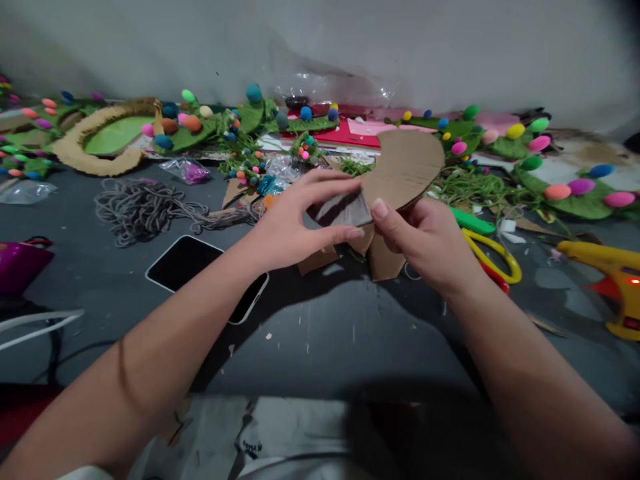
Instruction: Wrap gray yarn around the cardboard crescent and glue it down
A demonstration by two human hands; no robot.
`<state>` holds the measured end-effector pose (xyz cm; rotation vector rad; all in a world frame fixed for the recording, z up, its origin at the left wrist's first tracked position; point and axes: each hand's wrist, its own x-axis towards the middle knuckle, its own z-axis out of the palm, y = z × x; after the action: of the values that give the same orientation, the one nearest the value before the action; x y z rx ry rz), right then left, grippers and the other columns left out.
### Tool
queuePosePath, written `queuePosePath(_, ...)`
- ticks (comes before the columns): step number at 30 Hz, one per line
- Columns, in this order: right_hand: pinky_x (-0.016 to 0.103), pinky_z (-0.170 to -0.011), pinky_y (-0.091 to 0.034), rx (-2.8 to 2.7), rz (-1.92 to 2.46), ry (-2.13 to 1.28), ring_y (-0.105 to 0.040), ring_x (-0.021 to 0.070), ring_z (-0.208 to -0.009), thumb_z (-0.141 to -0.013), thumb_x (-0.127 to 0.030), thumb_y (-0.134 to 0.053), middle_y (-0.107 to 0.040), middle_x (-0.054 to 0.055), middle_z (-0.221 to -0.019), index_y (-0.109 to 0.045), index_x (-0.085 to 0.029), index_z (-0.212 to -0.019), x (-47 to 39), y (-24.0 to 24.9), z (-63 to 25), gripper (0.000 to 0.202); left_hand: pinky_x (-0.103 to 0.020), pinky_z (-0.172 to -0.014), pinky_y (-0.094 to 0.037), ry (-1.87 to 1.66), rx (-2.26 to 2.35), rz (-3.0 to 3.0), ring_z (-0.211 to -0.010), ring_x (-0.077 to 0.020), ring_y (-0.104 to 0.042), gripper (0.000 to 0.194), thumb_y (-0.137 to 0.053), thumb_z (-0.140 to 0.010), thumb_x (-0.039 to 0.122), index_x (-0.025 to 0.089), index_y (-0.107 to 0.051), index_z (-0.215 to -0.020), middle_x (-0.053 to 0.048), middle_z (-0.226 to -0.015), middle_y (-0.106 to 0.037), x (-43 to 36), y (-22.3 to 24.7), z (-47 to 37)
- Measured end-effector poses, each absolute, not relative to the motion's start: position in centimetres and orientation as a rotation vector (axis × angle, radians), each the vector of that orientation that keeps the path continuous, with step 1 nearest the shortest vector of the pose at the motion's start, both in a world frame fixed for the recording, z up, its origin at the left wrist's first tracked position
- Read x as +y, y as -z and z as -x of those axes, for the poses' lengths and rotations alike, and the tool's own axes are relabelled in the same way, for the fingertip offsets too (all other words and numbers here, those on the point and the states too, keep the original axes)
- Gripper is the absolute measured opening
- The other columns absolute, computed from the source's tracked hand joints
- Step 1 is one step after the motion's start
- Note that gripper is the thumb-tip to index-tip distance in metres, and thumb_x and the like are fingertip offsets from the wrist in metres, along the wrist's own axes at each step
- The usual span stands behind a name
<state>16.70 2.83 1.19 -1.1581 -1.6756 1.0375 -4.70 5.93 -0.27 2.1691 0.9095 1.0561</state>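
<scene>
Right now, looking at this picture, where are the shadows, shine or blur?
In the head view, the top right corner fades to black; in the head view, dark, soft-edged shadows lie on the table below the left hand and right hand; in the head view, clear plastic at the back shows small glints; in the head view, lettering near the bottom is hard to read.

dim, uneven light throws soft shadows across the table (pixel 295 363), with mild blur and dark right-hand corners.
</scene>
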Motion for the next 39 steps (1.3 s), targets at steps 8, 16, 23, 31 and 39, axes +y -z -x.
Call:
queuePosePath(8,0.025,-0.051,-0.032,-1.711,1.178,-1.009,-0.041,0.0086,-0.056,-0.077,-0.066,-0.073,-0.050,-0.003,-0.060,-0.064,-0.016,-0.071,3.5,-0.4,-17.3,0.052,-0.039,-0.088,-0.060,-0.888,0.918,-1.798,-0.102,-0.0277,-0.073,0.062,-0.090,-0.069,0.040,0.021,-0.072,-0.125,-0.010,-0.118,-0.075,6.4,0.8,4.8)
queuePosePath(16,0.026,-0.059,-0.041,-1.694,1.081,-1.189,-0.057,0.0136,-0.073,-0.083,-0.050,-0.076,-0.071,0.004,-0.092,-0.075,-0.020,-0.106,3.9,0.1,-17.7,0.037,-0.034,-0.084,-0.058,-0.966,1.008,-1.839,-0.098,-0.0248,-0.071,0.052,-0.087,-0.070,0.035,0.020,-0.074,-0.118,-0.008,-0.115,-0.075,6.2,0.3,4.4)
queuePosePath(23,0.026,-0.056,-0.033,-1.796,1.178,-0.974,-0.040,0.0090,-0.059,-0.089,-0.040,-0.070,-0.049,-0.003,-0.063,-0.068,-0.015,-0.074,3.9,-0.1,-17.5,0.028,-0.035,-0.088,-0.057,-1.039,1.112,-1.852,-0.102,-0.0256,-0.070,0.053,-0.086,-0.071,0.040,0.019,-0.074,-0.119,-0.008,-0.118,-0.074,6.2,0.7,4.2)
queuePosePath(31,0.025,-0.056,-0.038,-1.727,1.187,-1.008,-0.051,0.0106,-0.063,-0.086,-0.035,-0.071,-0.066,0.002,-0.074,-0.077,-0.016,-0.091,3.9,0.0,-17.5,0.020,-0.036,-0.084,-0.058,-1.075,1.147,-1.836,-0.095,-0.0244,-0.070,0.044,-0.087,-0.070,0.038,0.021,-0.076,-0.109,-0.006,-0.107,-0.076,6.6,1.2,4.4)
queuePosePath(39,0.025,-0.053,-0.039,-1.775,1.225,-0.992,-0.052,0.0110,-0.060,-0.087,-0.035,-0.070,-0.068,0.003,-0.074,-0.079,-0.017,-0.091,3.7,0.0,-17.5,0.020,-0.034,-0.081,-0.058,-1.073,1.163,-1.860,-0.089,-0.0225,-0.070,0.042,-0.085,-0.071,0.039,0.020,-0.076,-0.107,-0.006,-0.107,-0.075,6.5,1.1,4.3)
